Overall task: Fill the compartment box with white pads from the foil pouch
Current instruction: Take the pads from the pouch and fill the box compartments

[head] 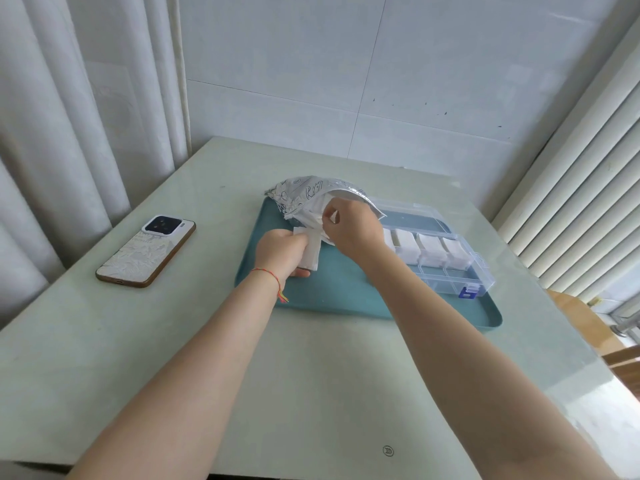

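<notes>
White pads (427,250) already sit in the far row of the clear box (460,271), which lies open on the right side of the green tray (346,292). I can see about four little spaces there with pads in them. The near row of the box looks bare, so I think the job is about half done and more pads are needed. The foil pouch (304,194) lies at the back of the tray, just left of the box, with its mouth turned toward the person. The right hand (349,225) is at the mouth of the pouch, and its fingers are curled and pinch something white there, most likely the next pads. The left hand (282,251) is just below it, with fingers curled round a small stack of pads (311,252) held over the tray. These pads have not gone into the box yet. A phone (147,251) lies face down on the table (311,375), well apart from the tray on the left.
</notes>
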The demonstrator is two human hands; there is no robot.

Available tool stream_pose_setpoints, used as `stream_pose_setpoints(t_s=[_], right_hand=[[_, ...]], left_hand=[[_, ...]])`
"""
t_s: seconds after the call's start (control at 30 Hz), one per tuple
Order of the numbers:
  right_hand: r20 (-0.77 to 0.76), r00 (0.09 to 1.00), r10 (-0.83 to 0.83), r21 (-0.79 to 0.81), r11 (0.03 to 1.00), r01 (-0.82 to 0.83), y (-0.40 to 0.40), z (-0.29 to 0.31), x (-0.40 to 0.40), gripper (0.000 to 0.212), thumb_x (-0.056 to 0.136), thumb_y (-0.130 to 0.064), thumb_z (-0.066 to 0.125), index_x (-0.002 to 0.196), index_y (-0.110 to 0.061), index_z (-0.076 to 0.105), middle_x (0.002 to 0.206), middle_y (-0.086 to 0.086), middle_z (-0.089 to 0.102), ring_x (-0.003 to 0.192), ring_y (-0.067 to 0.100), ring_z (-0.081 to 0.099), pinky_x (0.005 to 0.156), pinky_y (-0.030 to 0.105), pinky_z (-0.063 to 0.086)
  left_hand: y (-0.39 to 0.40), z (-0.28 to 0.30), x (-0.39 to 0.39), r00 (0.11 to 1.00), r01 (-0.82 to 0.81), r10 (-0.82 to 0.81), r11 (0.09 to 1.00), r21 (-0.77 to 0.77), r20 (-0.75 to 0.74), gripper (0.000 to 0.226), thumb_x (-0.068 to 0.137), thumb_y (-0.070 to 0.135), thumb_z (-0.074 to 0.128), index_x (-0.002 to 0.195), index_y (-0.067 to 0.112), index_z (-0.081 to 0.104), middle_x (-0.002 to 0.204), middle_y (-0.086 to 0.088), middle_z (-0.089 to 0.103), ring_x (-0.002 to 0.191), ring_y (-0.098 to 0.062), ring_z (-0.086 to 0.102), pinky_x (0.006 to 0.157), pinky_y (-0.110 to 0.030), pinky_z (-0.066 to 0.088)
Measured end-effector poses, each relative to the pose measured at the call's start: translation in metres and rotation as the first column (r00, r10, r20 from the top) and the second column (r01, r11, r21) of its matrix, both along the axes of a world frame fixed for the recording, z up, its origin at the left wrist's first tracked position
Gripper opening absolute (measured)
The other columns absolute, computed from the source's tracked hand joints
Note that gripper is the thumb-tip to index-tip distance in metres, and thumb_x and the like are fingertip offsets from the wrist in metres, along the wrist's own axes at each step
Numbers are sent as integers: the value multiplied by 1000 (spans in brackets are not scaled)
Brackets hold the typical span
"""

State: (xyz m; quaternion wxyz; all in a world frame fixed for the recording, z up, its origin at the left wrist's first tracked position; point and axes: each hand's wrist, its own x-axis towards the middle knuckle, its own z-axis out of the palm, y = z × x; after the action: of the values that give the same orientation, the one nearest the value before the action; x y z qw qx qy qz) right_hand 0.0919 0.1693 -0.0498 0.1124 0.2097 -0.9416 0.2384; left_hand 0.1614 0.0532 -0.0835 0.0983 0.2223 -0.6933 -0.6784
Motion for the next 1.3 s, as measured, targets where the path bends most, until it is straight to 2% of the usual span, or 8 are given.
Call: stream_pose_setpoints(t_s=[0.13, 0.23, 0.4, 0.6, 0.8, 0.93, 1.13, 1.3], right_hand=[[32, 988, 148, 62, 987, -150, 5, -1, 1, 35, 80, -17, 66, 114, -20, 61, 99, -1, 45, 87, 22, 52, 71, 34, 49], [14, 990, 140, 87, 986, -140, 1, -2, 2, 33, 80, -21, 68, 112, -23, 60, 101, -1, 46, 89, 24, 55, 75, 38, 51], [-43, 981, 188, 208, 962, -176, -4, -6, 5, 32, 83, -18, 64, 114, -20, 55, 109, 4, 48, 83, 29, 56, 66, 35, 47], [-20, 987, 161, -28, 986, -162, -7, -4, -2, 13, 93, -19, 59, 100, -15, 68, 92, 3, 54, 80, 19, 52, 70, 33, 46], [-39, 993, 112, 180, 978, -103, -12, -6, 0, 23, 91, -20, 57, 113, -20, 64, 113, 6, 50, 92, 29, 58, 67, 34, 45], [-49, 998, 38, 75, 997, -34, -12, -2, -3, 25, 97, -22, 52, 110, -13, 71, 119, 6, 59, 102, 27, 59, 74, 33, 47], [-140, 988, -64, -19, 998, 62, 6, 1, 1, 18, 93, -13, 52, 99, -9, 67, 103, 6, 65, 90, 30, 58, 67, 35, 46], [-102, 995, -25, -105, 994, 14, 19, -6, 6, 26, 90, -7, 52, 116, -11, 56, 108, 6, 62, 92, 30, 57, 68, 35, 45]], left_hand=[[-2, -2, -1, 999, -36, 37, 999, 2, -2, 21, 85, 8, 50, 70, 12, 64, 77, -10, 62, 64, -31, 62, 49, -32, 55], [-2, -2, -1, 999, -43, 43, 999, 2, -3, 20, 83, 9, 50, 70, 12, 64, 80, -14, 65, 64, -33, 64, 49, -33, 54], [-4, 1, 1, 994, -111, 110, 992, -58, -11, 17, 81, 13, 51, 78, 4, 66, 79, -15, 64, 59, -34, 64, 58, -48, 60], [-4, 3, 3, 993, -116, 115, 984, -136, -14, 21, 81, 19, 49, 76, 4, 63, 71, -8, 60, 52, -27, 58, 59, -47, 60], [-5, -2, -1, 987, -150, 125, 942, -299, -100, 28, 67, 29, 44, 70, 1, 48, 64, -10, 45, 58, -21, 39, 61, -53, 55], [-3, 2, 2, 988, -130, 99, 949, -287, -118, 30, 67, 28, 45, 70, 0, 54, 62, -8, 46, 54, -22, 41, 57, -49, 56], [4, 4, 6, 993, -51, 27, 973, -226, -111, 27, 76, 18, 48, 80, 3, 69, 65, -6, 56, 45, -16, 52, 53, -40, 58], [3, 1, 3, 993, -44, 23, 982, -182, -116, 23, 85, 8, 50, 81, 13, 72, 69, -3, 62, 47, -14, 57, 54, -33, 58]])
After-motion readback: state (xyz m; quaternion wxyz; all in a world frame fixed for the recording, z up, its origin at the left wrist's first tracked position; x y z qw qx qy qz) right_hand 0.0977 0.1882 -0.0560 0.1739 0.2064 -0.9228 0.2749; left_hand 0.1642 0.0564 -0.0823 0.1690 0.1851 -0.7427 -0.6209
